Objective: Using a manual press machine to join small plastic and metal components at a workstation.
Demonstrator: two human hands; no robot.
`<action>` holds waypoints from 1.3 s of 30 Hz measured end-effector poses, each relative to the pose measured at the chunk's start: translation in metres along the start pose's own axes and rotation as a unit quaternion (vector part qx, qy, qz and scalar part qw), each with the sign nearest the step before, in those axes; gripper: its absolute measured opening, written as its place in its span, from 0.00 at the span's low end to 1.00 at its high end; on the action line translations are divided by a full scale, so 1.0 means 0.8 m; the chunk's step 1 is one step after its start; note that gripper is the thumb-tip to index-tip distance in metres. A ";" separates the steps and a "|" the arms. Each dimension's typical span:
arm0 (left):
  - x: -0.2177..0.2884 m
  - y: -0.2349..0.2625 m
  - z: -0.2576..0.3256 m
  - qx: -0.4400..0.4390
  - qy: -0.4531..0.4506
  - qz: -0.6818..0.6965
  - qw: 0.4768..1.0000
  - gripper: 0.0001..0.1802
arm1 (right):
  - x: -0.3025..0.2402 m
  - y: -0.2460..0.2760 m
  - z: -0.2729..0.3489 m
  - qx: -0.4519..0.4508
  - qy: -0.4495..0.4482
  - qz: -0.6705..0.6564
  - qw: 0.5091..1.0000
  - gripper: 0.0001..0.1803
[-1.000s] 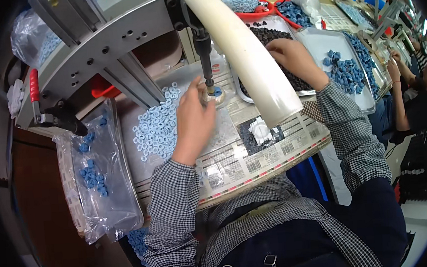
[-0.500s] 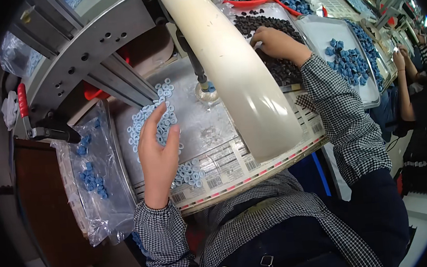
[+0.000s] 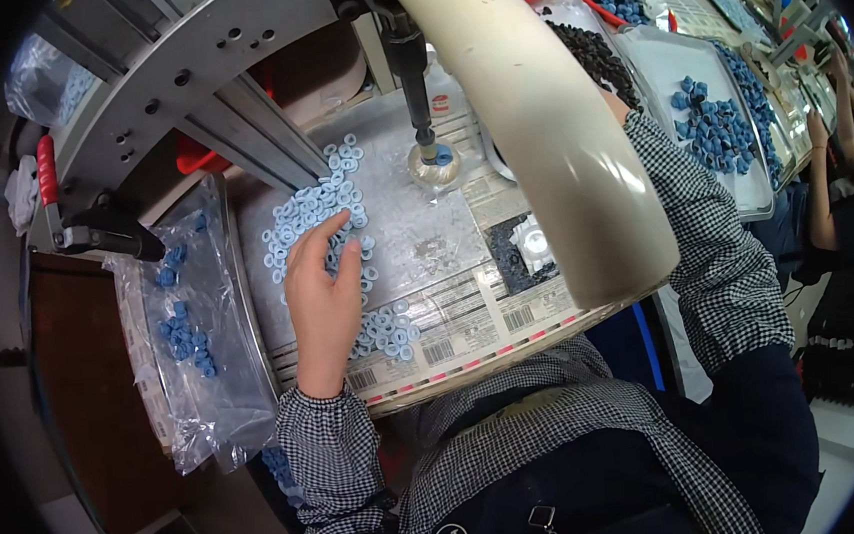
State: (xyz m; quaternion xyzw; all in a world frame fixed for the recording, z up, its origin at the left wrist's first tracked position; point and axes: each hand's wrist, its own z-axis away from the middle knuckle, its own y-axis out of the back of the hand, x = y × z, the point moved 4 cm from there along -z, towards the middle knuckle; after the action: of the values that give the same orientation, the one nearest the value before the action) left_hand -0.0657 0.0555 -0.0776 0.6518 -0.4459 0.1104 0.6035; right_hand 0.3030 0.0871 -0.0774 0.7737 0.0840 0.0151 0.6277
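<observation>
My left hand (image 3: 323,300) hovers over or touches a spread of small light-blue rings (image 3: 304,212) on the metal sheet. Its thumb and fingers are apart, and I see nothing between them. Only a sliver of my right hand (image 3: 618,108) shows past the cream curved housing (image 3: 567,135), which hides its fingers. Dark brown small pieces (image 3: 591,58) lie just beyond that hand. Between my hands, a black vertical rod (image 3: 415,82) comes down to a round fixture (image 3: 434,173), where a small blue piece (image 3: 443,154) sits.
At the left is a plastic-lined tray (image 3: 241,322) with blue caps. A metal tray (image 3: 646,59) of blue pieces stands at the right, behind it red baskets (image 3: 618,13). A red-handled clamp (image 3: 47,186) juts from the machine frame. Another person's arm (image 3: 820,181) is at far right.
My right hand has left the dark pieces and come nearer, behind the cream housing. My left hand's fingers have curled slightly, low over the rings. The whole view has shifted a little.
</observation>
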 end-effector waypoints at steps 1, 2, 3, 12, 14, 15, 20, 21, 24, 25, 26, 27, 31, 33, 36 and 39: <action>-0.001 0.001 -0.006 -0.016 0.009 -0.012 1.000 0.17 | 0.002 -0.007 -0.002 -0.018 0.010 0.065 0.998 0.09; 0.002 0.004 -0.014 0.000 -0.004 -0.026 1.000 0.14 | 0.010 -0.009 0.000 -0.039 0.007 0.069 0.997 0.10; 0.007 0.006 -0.020 0.002 -0.001 -0.028 1.000 0.14 | 0.008 -0.009 -0.002 -0.039 0.010 0.067 0.997 0.10; 0.020 -0.018 -0.062 0.055 -0.117 -0.128 0.983 0.07 | 0.001 0.040 0.024 0.081 0.003 -0.113 0.990 0.13; 0.013 -0.027 -0.073 0.046 -0.148 -0.138 0.978 0.06 | -0.027 0.070 0.042 0.100 0.000 -0.153 0.983 0.13; 0.009 -0.030 -0.078 0.047 -0.149 -0.135 0.978 0.06 | -0.037 0.083 0.055 0.098 -0.026 -0.202 0.974 0.13; 0.015 -0.044 -0.087 -0.043 -0.146 -0.283 0.947 0.02 | -0.083 0.094 0.104 0.081 -0.094 -0.305 0.944 0.14; 0.020 -0.047 -0.087 -0.045 -0.150 -0.279 0.947 0.02 | -0.092 0.100 0.112 0.082 -0.099 -0.302 0.945 0.14; 0.024 -0.048 -0.080 -0.034 -0.178 -0.270 0.946 0.01 | -0.122 0.099 0.122 0.084 -0.072 -0.335 0.936 0.13; 0.023 -0.048 -0.078 -0.039 -0.171 -0.245 0.954 0.01 | -0.131 0.098 0.123 0.076 -0.069 -0.344 0.933 0.14; 0.021 -0.049 -0.076 -0.043 -0.164 -0.220 0.961 0.02 | -0.139 0.096 0.124 0.068 -0.065 -0.354 0.931 0.14; 0.022 -0.051 -0.077 -0.044 -0.167 -0.219 0.960 0.02 | -0.142 0.094 0.128 0.069 -0.068 -0.353 0.931 0.14; 0.008 -0.057 -0.079 -0.047 -0.149 -0.156 0.975 0.03 | -0.158 0.088 0.136 0.064 -0.051 -0.382 0.920 0.15; 0.005 -0.056 -0.076 -0.041 -0.140 -0.131 0.981 0.05 | -0.163 0.084 0.136 0.065 -0.051 -0.393 0.916 0.15; 0.037 -0.032 -0.054 0.023 -0.072 -0.068 0.995 0.13 | -0.169 0.083 0.136 0.081 -0.061 -0.398 0.912 0.15; 0.034 -0.051 -0.024 -0.069 0.118 0.284 0.949 0.14 | -0.171 0.087 0.139 0.087 -0.063 -0.397 0.911 0.15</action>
State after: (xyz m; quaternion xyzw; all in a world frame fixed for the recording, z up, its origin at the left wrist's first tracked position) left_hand -0.0133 0.0548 -0.0822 0.4374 -0.5447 0.3218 0.6391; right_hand 0.1905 -0.0551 -0.0222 0.7272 0.3458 -0.2918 0.5162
